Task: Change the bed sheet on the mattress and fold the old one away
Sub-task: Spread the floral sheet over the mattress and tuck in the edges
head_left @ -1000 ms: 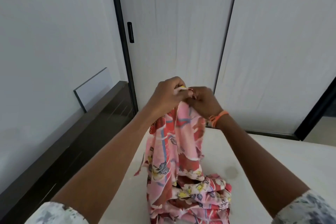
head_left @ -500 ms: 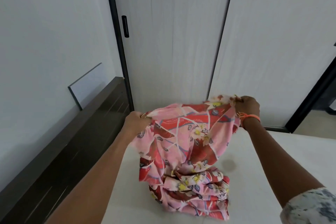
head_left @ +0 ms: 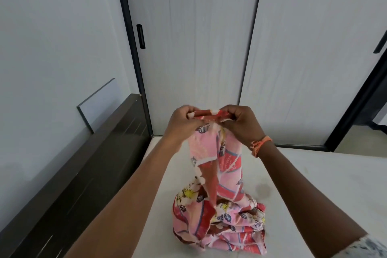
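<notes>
A pink and red floral bed sheet (head_left: pixel 217 176) hangs bunched from both hands, and its lower part lies heaped on the bare white mattress (head_left: pixel 314 190). My left hand (head_left: pixel 182 121) grips the sheet's top edge from the left. My right hand (head_left: pixel 240 121), with an orange band at the wrist, grips the same edge from the right. The two hands are close together, nearly touching, raised above the mattress in front of the wardrobe doors.
A dark wooden headboard (head_left: pixel 83 174) runs along the left side of the mattress, against a white wall. White sliding wardrobe doors (head_left: pixel 199 48) with black frames stand straight ahead. A doorway opens at the far right (head_left: pixel 372 128).
Half a second ago my hands were spread wide, stretching the sheet's edge. They have come back together, so the sheet hangs narrow and bunched again.
</notes>
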